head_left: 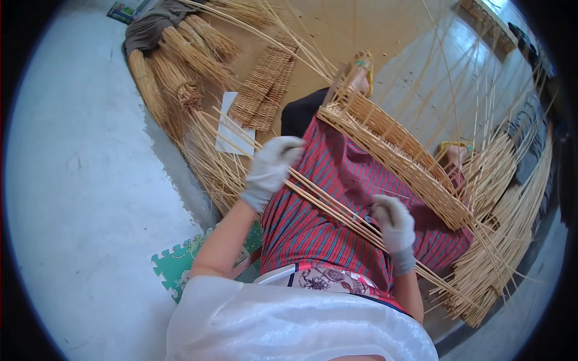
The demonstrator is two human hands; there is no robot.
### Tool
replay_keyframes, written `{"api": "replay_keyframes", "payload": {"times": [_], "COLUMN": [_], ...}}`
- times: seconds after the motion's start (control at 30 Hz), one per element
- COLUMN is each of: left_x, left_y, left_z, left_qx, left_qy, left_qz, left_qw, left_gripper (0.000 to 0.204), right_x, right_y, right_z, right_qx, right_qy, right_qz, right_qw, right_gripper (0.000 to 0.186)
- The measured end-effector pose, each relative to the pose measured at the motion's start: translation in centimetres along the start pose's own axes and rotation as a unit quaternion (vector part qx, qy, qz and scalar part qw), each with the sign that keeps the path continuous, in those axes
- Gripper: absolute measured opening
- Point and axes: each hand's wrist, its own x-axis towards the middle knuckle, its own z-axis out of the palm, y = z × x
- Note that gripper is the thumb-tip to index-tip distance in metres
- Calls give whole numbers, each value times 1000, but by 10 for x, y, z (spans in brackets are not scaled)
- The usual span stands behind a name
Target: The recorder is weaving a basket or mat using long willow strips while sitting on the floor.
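Both my hands wear pale grey work gloves. Several long peeled wicker rods (334,210) run slantwise across my lap, over a red and blue striped cloth (319,240). My left hand (272,170) is over these rods, its fingers curled together and a little blurred; whether it grips a rod is hidden. Farther right, my right hand (394,225) is closed above the rods' other stretch, with a thin pale sliver near its fingertips. What it holds, if anything, I cannot make out. A long, narrow woven wicker basket (391,147) rests tilted across my knees, beyond both hands.
Bundles of wicker rods (174,78) lie at the far left, partly under a dark cloth (150,27). Flat woven panels (265,84) overlap a white sheet (232,135). More rods (500,240) are heaped at right. A green foam mat (174,268) lies by my left side.
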Motion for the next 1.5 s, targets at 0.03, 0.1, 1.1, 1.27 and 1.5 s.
{"api": "replay_keyframes", "payload": {"times": [0.03, 0.1, 1.1, 1.27, 1.5], "left_x": [-9, -19, 126, 153, 165], "left_y": [-11, -30, -42, -36, -40], "left_z": [-42, -105, 23, 34, 43], "left_qx": [160, 350, -78, 74, 45], "left_qy": [43, 17, -45, -80, -117], "left_qz": [62, 56, 38, -47, -75], "left_qw": [984, 935, 995, 993, 989], "left_gripper": [19, 29, 16, 57, 48], "right_x": [4, 11, 58, 51, 30], "right_y": [-13, -39, -8, 22, 20], "right_z": [12, 35, -30, -16, 7], "right_qx": [-24, 6, 228, 250, 224], "right_qy": [-43, -127, 335, 375, 288], "right_qz": [-48, -34, -11, -11, -92], "right_qw": [998, 991, 914, 892, 927], "right_gripper": [19, 21, 13, 16, 15]}}
